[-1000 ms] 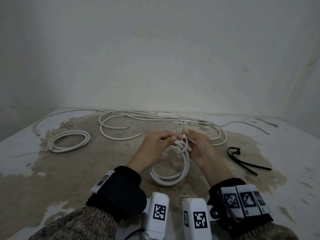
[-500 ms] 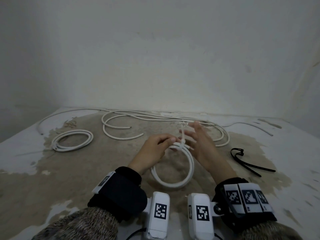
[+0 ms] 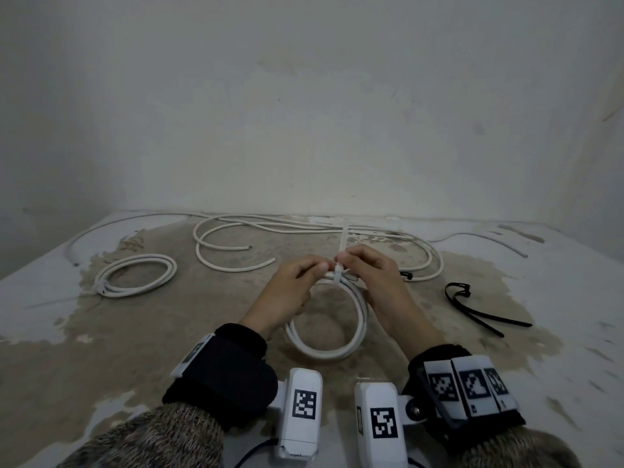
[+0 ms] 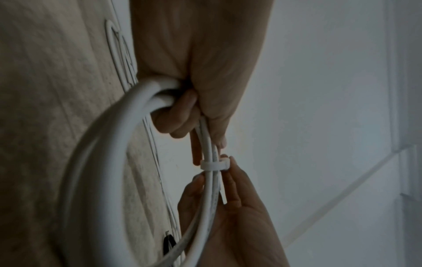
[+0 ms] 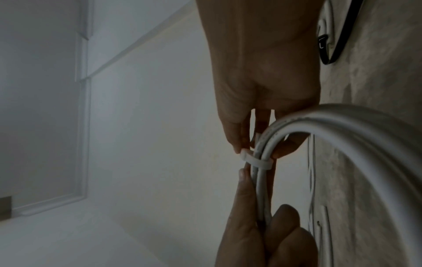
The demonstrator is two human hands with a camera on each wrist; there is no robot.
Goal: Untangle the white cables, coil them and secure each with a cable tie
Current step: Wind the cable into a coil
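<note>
A coil of white cable (image 3: 324,349) hangs between both hands above the table (image 3: 50,332). My left hand (image 3: 319,267) grips the coil's top strands, with its fingers curled round them in the left wrist view (image 4: 182,108). A white cable tie (image 3: 338,275) is wrapped round those strands, its tail standing upright. My right hand (image 3: 342,257) pinches the tie at its head. The band (image 5: 258,162) sits tight on the strands in the right wrist view, with the thumb tip against it.
A second coil (image 3: 135,275), bound, lies at the left. Loose white cables (image 3: 304,229) sprawl along the back by the wall. Black cable ties (image 3: 479,307) lie to the right, one more (image 3: 406,275) just behind my right hand.
Half a second ago my right hand was off the tie with fingers spread. It now pinches the tie again, and the tail points straight up. The left hand has kept its grip.
</note>
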